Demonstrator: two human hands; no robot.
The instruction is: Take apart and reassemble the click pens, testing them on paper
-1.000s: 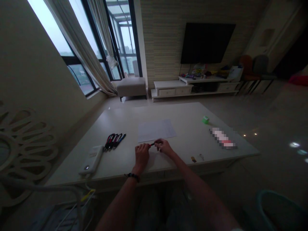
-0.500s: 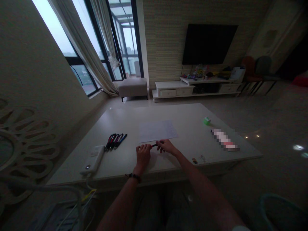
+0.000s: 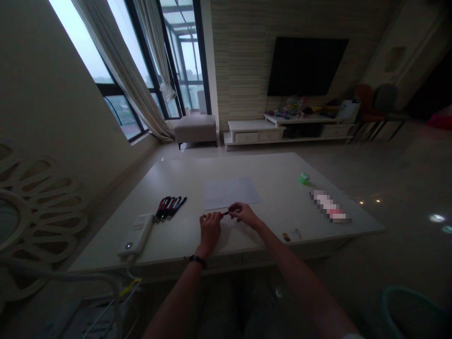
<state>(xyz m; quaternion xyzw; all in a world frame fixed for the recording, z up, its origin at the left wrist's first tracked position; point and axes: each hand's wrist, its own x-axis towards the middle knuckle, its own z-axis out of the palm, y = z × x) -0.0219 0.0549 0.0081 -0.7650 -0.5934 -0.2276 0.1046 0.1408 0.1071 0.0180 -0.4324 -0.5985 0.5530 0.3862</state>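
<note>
Between my two hands is a slim pen (image 3: 226,213), dark with a red part near the left end. My left hand (image 3: 211,227) is closed round the red end, its fingers pointing away from me. My right hand (image 3: 244,214) pinches the dark end with thumb and fingertips. Both hands are just above the table's near side, in front of a sheet of paper (image 3: 229,192) with faint print on its right part. Several pens (image 3: 170,208) lie side by side to the left of my left hand.
A white power strip (image 3: 138,234) lies at the left on the white table (image 3: 268,165). Toward the right are a small green and white box (image 3: 304,178), a blurred-out pink and white item (image 3: 330,205), and small pieces (image 3: 286,237) near the front edge.
My right hand has shifted very slightly at the pen's dark end. My left hand and the things on the table stay where they were.
</note>
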